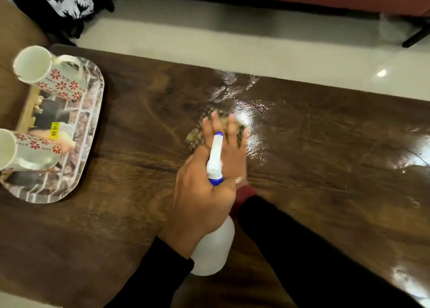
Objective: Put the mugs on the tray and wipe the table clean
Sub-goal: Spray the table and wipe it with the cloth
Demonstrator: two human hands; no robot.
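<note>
The table (302, 168) fills most of my view, dark wood with wet, shiny streaks across its far right half, and its right and near ends run out of the picture. At its left end sits the tray (76, 182), printed with a brick pattern and carrying a small yellow sticker whose print I cannot read. Both mugs stand on it: the far mug (53, 74) shows its whole rim and its handle, while the near mug (30, 151) is cut off by the left edge, so only part of its rim shows. My left hand (200, 203) is wrapped tight around the neck of a spray bottle (214, 249), and the white and blue nozzle points away from me; the hand covers the bottle's shoulder and I cannot see the trigger. My right hand (230, 144) lies flat with its fingers spread, pressing a cloth (197, 136) onto the table just beside the wet patch. The hand and the nozzle hide most of the cloth, which is blurred; only a checked edge shows.
</note>
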